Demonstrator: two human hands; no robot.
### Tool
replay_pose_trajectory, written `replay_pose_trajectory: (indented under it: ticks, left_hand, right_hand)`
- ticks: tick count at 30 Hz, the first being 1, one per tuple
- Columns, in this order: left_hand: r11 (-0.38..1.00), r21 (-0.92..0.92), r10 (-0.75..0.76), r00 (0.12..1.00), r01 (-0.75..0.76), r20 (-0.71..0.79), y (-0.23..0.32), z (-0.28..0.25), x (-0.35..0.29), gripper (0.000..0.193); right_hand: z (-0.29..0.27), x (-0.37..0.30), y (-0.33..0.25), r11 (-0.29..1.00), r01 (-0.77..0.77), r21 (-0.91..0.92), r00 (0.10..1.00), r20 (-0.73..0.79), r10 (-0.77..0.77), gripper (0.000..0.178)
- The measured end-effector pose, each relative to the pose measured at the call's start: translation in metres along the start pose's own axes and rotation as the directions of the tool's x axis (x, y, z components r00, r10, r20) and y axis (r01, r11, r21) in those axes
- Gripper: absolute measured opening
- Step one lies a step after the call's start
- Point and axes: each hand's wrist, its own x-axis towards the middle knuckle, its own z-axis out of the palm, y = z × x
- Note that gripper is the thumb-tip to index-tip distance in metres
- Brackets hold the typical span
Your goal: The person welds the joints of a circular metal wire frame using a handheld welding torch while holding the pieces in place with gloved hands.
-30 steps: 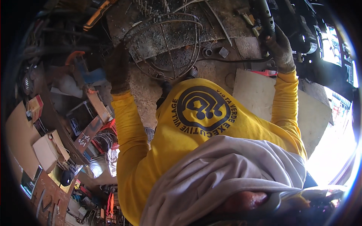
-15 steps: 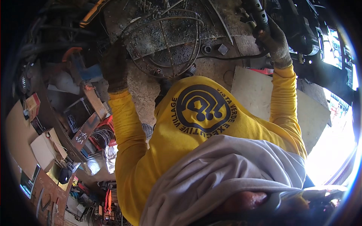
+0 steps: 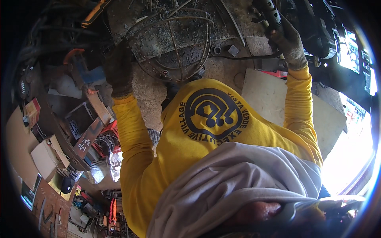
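Note:
A round frame of bent metal rod [image 3: 207, 39] stands over a dark, debris-strewn metal worktop [image 3: 158, 43]. At its left edge is my left hand [image 3: 119, 69] in a dark work glove, its fingers in deep shadow and seemingly closed on the rod. Farther right, my right hand [image 3: 291, 43], in a grey-brown knitted glove, wraps around the lower end of a dark perforated metal tube [image 3: 272, 14]. A black cable [image 3: 250, 58] runs from the worktop toward my right wrist. Near the frame lie a metal ring [image 3: 216, 50] and a small square metal plate [image 3: 233, 50].
An orange-and-black tool [image 3: 94, 15] lies at the far left. Dark machinery [image 3: 317, 31] stands at the right, with a pale board [image 3: 262, 93] below it. Cartons [image 3: 49, 156] and a red crate [image 3: 113, 133] crowd the left side.
The surroundings shift very slightly leftward in the picture. Both hands keep nearly the same place, and the rod frame stays between them.

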Motion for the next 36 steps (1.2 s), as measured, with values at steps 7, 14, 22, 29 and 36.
replay_pose_trajectory:
  ticks: [7,14,22,29,36]
  left_hand:
    - [0.997,0.065,-0.049,0.998,0.046,0.049,0.011,-0.005,0.003,0.026]
    - [0.996,0.088,0.027,0.999,-0.023,-0.043,0.001,0.002,0.0,0.024]
    - [0.896,0.403,0.183,0.982,-0.187,0.05,-0.013,0.002,-0.009,0.024]
    - [0.919,0.391,-0.001,0.99,-0.056,0.144,-0.008,0.001,-0.006,0.027]
    - [0.908,-0.325,-0.262,0.964,0.265,0.054,-0.014,0.007,-0.012,0.026]
  right_hand:
    - [-0.002,0.003,-0.009,0.998,-0.037,-0.048,0.999,0.026,0.038,0.062]
    - [-0.003,0.008,-0.013,0.994,-0.01,-0.11,0.999,0.032,0.014,0.056]
    - [-0.014,0.01,0.005,0.996,0.073,0.056,0.997,0.014,-0.074,0.054]
    - [-0.013,0.012,0.005,0.999,0.049,0.021,0.999,0.021,-0.05,0.053]
    - [-0.014,0.013,0.003,0.999,0.031,0.013,0.998,0.062,-0.032,0.055]
